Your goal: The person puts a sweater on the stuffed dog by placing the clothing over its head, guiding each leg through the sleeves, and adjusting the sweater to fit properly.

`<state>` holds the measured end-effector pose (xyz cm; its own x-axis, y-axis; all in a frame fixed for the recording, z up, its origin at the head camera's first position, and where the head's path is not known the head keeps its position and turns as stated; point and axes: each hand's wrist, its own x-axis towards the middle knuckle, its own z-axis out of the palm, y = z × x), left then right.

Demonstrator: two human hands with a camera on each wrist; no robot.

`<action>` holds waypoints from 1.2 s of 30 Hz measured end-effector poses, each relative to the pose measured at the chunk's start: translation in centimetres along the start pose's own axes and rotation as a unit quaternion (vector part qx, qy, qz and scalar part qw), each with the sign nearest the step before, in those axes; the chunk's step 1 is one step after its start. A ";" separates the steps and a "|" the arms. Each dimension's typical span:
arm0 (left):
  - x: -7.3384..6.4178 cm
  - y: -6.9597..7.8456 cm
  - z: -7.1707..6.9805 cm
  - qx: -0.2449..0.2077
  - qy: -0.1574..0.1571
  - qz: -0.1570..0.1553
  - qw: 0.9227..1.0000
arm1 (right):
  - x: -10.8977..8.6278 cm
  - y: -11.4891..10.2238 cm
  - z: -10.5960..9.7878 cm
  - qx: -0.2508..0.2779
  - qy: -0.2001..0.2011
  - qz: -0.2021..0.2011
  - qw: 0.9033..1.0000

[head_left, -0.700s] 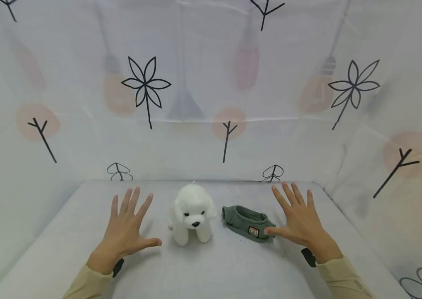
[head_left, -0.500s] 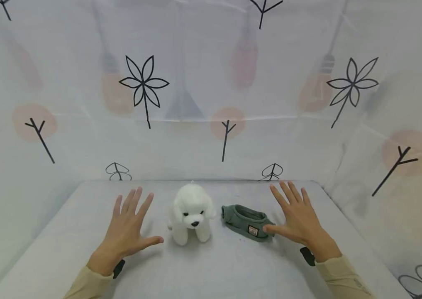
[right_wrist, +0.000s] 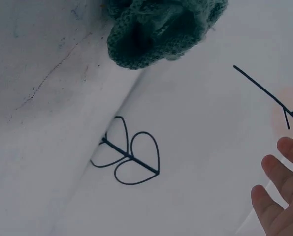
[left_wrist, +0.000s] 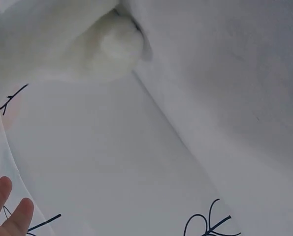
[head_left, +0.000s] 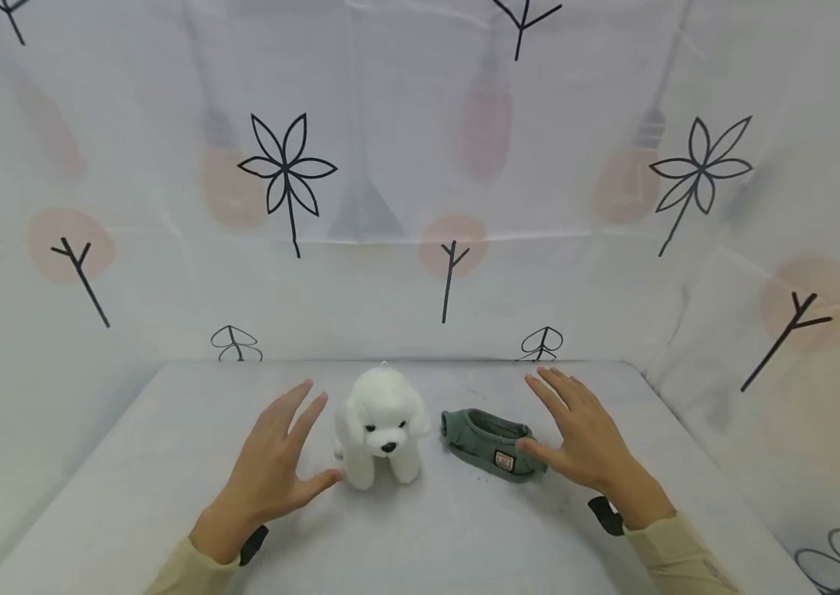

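A white plush dog (head_left: 382, 417) stands in the middle of the table, facing me. To its right lies a small green garment (head_left: 482, 446) with a patch on its side and its opening facing up. My left hand (head_left: 271, 463) hovers left of the dog, fingers extended and thumb pointing toward its front leg. My right hand (head_left: 586, 438) is over the garment's right end, fingers extended, the thumb overlapping it in the head view; whether they touch I cannot tell. The left wrist view shows the dog's white fur (left_wrist: 107, 49) close up; the right wrist view shows the garment's knitted edge (right_wrist: 136, 44).
A white-covered table (head_left: 405, 545) spreads under both hands. Behind it and at both sides hangs a pale cloth (head_left: 375, 297) printed with flowers and twigs, meeting the table along its back edge.
My left hand has moved right, closer to the dog, and turned inward. My right hand has shifted slightly left over the garment. Dog and garment stay where they were.
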<state>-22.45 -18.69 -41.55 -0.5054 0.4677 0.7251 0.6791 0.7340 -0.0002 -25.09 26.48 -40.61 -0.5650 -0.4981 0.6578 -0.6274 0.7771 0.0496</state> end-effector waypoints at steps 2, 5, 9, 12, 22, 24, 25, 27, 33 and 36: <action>0.3 0.4 0.0 -0.014 0.030 0.025 0.999 | 0.2 -0.2 0.1 0.007 0.009 -0.012 1.000; 0.9 1.1 0.0 -0.033 0.068 0.060 0.995 | 0.5 -0.5 0.1 0.013 0.016 -0.025 0.999; 2.2 2.3 -0.2 -0.055 0.114 0.101 0.987 | 0.8 -0.8 -0.1 0.015 0.015 -0.027 0.999; 3.4 3.4 -0.2 -0.069 0.138 0.122 0.980 | 0.9 -1.1 -0.3 0.019 0.006 -0.021 1.000; 6.4 6.2 1.2 -0.089 0.115 0.148 0.978 | 1.0 -1.8 -0.8 0.027 -0.023 -0.007 0.999; 6.7 6.6 1.5 -0.085 0.103 0.146 0.980 | 1.0 -1.8 -0.8 0.030 -0.023 -0.009 0.999; 6.9 6.8 1.7 -0.082 0.097 0.145 0.981 | 1.0 -1.8 -0.7 0.031 -0.022 -0.010 0.999; 7.3 7.2 2.0 -0.078 0.079 0.140 0.984 | 0.8 -1.8 -0.7 0.031 -0.023 -0.011 0.999; 8.3 8.3 2.7 -0.062 0.046 0.144 0.987 | 0.5 -1.9 -0.6 0.028 -0.039 0.000 0.999; 8.9 9.1 3.1 -0.048 0.037 0.150 0.987 | 0.5 -1.9 -0.5 0.026 -0.045 0.007 0.999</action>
<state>-22.40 -6.37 -37.23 -0.2353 0.6167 0.7512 0.8415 0.5160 -0.1600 -23.92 24.98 -40.00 -0.6183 -0.5225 0.5871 -0.6452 0.7640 0.0004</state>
